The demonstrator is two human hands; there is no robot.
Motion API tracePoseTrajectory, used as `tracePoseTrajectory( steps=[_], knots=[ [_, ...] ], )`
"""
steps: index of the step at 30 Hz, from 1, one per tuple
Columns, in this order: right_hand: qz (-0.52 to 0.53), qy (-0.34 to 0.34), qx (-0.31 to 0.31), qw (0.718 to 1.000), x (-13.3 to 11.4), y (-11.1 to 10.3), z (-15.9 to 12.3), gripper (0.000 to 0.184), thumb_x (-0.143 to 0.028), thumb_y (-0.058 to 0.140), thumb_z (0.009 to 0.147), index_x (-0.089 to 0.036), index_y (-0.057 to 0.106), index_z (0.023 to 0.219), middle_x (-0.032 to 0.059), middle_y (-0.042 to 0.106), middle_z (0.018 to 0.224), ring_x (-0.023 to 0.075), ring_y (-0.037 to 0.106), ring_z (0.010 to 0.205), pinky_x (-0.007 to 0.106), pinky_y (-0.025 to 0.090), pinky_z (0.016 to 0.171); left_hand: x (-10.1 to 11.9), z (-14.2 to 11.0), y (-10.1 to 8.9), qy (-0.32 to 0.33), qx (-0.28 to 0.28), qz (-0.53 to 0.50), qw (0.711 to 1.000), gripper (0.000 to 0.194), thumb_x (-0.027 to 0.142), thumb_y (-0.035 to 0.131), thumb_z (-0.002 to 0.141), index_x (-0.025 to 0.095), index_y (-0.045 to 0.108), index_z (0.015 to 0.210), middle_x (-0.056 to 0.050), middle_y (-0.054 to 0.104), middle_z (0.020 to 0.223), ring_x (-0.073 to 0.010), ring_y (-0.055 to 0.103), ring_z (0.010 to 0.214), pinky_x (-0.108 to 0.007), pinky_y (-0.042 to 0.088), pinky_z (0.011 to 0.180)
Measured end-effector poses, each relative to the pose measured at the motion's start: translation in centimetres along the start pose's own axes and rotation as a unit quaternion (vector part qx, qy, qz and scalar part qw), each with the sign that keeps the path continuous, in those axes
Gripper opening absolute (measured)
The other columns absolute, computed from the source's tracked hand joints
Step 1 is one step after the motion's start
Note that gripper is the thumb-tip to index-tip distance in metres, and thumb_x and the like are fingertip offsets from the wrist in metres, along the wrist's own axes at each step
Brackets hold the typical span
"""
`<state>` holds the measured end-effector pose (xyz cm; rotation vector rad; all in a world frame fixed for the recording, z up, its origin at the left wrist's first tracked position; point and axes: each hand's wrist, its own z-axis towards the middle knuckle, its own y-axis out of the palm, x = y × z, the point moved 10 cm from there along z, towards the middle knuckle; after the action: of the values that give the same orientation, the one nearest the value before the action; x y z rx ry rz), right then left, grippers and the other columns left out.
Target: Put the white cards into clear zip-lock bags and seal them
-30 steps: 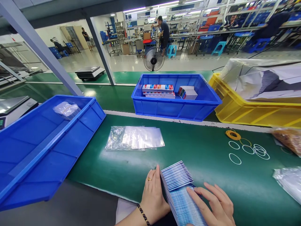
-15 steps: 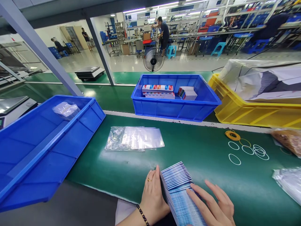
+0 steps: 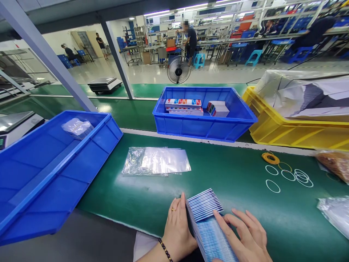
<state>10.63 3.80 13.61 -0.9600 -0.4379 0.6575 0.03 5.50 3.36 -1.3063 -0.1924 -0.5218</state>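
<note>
A long stack of thin blue-and-white printed leaflets (image 3: 216,236) stands on edge at the front of the bench, its near end cut off by the picture's bottom. Against its left side my left hand (image 3: 178,223) is pressed, fingers straight and together, steadying the stack; the thumb is hidden. My right hand (image 3: 244,233) lies over the right side with fingers apart, and the index fingertip touches the top edges where a raised far section meets a lower one. Clear plastic bags (image 3: 165,160) lie flat beyond my hands. White and yellow rubber bands (image 3: 289,174) lie to the right.
A blue bin (image 3: 199,125) with printed boxes stands at the back, beside a yellow bin (image 3: 300,133) holding wrapped material. Another blue bin (image 3: 89,160) sits tilted at left. More plastic bags (image 3: 334,214) lie at far right. A fan (image 3: 178,70) and people are beyond.
My right hand has shifted slightly left, its index fingertip now at the step between the two sections of leaflets. My left hand stays in place.
</note>
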Motion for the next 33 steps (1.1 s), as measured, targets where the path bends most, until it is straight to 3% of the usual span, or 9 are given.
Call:
tracePoseTrajectory(
  steps=[6,11,16,27,33],
  knots=[
    [-0.001,0.002,0.012,1.000,-0.13,-0.46,-0.25,0.070,-0.070,0.053,0.061,-0.015,0.058,0.104,0.0105,0.060,0.089,0.0308,0.051,0.090,0.047,0.029,0.088,0.00,0.11,-0.15,0.000,-0.003,-0.005,1.000,0.104,0.048,0.060,0.068,0.005,-0.006,0.137,-0.024,0.045,0.128,-0.0350,0.046,0.115,-0.052,0.043,0.091],
    [-0.009,0.026,-0.002,1.000,0.21,-0.02,-0.38,0.068,-0.071,0.050,0.062,-0.019,0.059,0.104,0.0113,0.062,0.099,0.0342,0.047,0.102,0.047,0.031,0.088,-0.04,0.19,-0.14,-0.005,-0.001,-0.010,1.000,0.104,0.048,0.059,0.068,0.006,-0.007,0.137,-0.023,0.047,0.126,-0.0345,0.046,0.115,-0.052,0.043,0.091],
    [-0.021,0.008,-0.016,1.000,-0.10,0.20,-0.24,0.069,-0.072,0.048,0.063,-0.017,0.059,0.103,0.0131,0.063,0.106,0.0378,0.040,0.111,0.049,0.029,0.089,-0.13,0.20,-0.04,-0.010,-0.004,-0.012,1.000,0.105,0.047,0.058,0.069,0.005,-0.009,0.137,-0.023,0.048,0.125,-0.0347,0.046,0.114,-0.051,0.043,0.091],
    [-0.039,-0.003,-0.007,0.999,0.05,-0.22,0.01,0.065,-0.072,0.048,0.062,-0.022,0.062,0.100,0.0073,0.066,0.095,0.0312,0.048,0.100,0.045,0.025,0.093,-0.27,-0.06,0.14,-0.012,-0.004,-0.005,1.000,0.103,0.042,0.060,0.068,0.005,-0.007,0.137,-0.023,0.047,0.126,-0.0357,0.046,0.115,-0.052,0.043,0.091],
    [-0.036,-0.014,-0.007,0.999,-0.06,-0.36,0.55,0.070,-0.073,0.048,0.062,-0.017,0.061,0.103,0.0082,0.066,0.090,0.0285,0.053,0.091,0.045,0.022,0.096,-0.06,-0.15,0.06,0.001,0.004,0.007,1.000,0.107,0.041,0.061,0.067,0.005,-0.012,0.136,-0.025,0.043,0.130,-0.0367,0.047,0.114,-0.052,0.044,0.088]
  ],
)
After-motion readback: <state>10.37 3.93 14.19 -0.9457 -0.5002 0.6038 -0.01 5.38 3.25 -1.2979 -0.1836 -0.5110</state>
